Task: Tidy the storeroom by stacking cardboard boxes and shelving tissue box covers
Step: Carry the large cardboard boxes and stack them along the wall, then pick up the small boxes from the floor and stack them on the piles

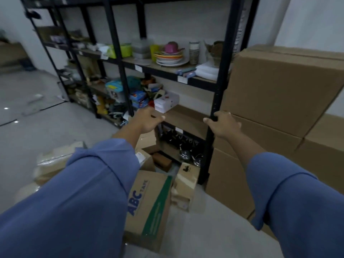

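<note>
- Here, the big cardboard boxes sit in a stack on the right, touching the end of the black shelf rack. They are shut and look full, so I think they are heavy. The walls are stiff but the corners can dent. It would be best to hold one low, with a hand under each end. The top one has its long side going left to right.
- The ABC TAPE box lies on the floor in front of the rack, between the two arms. Its long side points away from the person, toward the rack. It looks lighter, and the sides are a good place to hold it.
- A small cardboard box stands just beside it, by the foot of the post. It stands tall and looks light enough for one hand.
- I cannot pick out the tissue box covers for sure.
- The right hand is wrapped round the post.
- The left hand is at the front edge of a shelf board with its fingers bent. I cannot tell if it holds anything.
</note>
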